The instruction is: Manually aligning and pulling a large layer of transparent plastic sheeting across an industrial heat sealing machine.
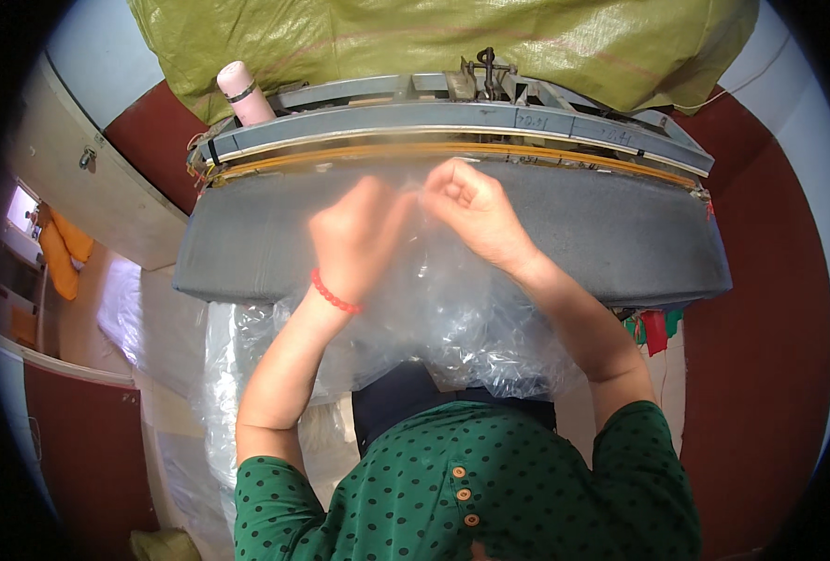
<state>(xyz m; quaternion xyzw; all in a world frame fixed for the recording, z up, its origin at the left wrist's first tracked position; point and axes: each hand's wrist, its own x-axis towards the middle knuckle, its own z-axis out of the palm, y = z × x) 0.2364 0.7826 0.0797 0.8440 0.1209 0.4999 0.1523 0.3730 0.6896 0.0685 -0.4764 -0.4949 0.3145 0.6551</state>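
A dotted shirt (415,467) sits behind glossy, crinkled clear plastic (490,346).

Two hands (479,210), twelve o'clock — one red bracelet (332,296), nine. One pink bottle (250,101), eleven. Three buttons (464,495), six o'clock.

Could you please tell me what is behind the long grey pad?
Beyond the grey pad are an orange strip, a grey metal frame, a pink bottle and a yellow-green sheet. Whatever the sheet covers cannot be seen.
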